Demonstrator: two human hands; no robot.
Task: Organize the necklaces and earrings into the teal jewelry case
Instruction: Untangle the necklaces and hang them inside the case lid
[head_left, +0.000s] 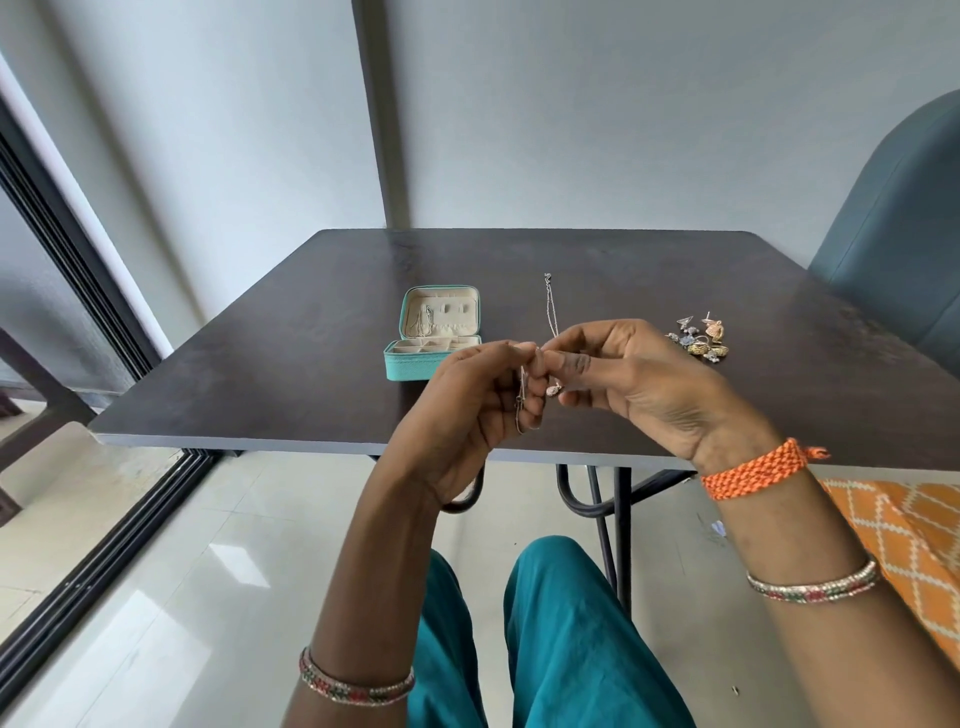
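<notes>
Bare table (291, 374) surrounds the open case (434, 332).

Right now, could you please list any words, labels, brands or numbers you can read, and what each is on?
None: no readable text anywhere.
The case shows no brand or label.
The earrings and the necklace bear no legible marks.

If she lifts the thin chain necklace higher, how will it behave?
The necklace is probably limp: it hangs slack from the left hand. Likely light, since fingertips alone pinch it. The right hand holds the pendant, which may swing.
</notes>
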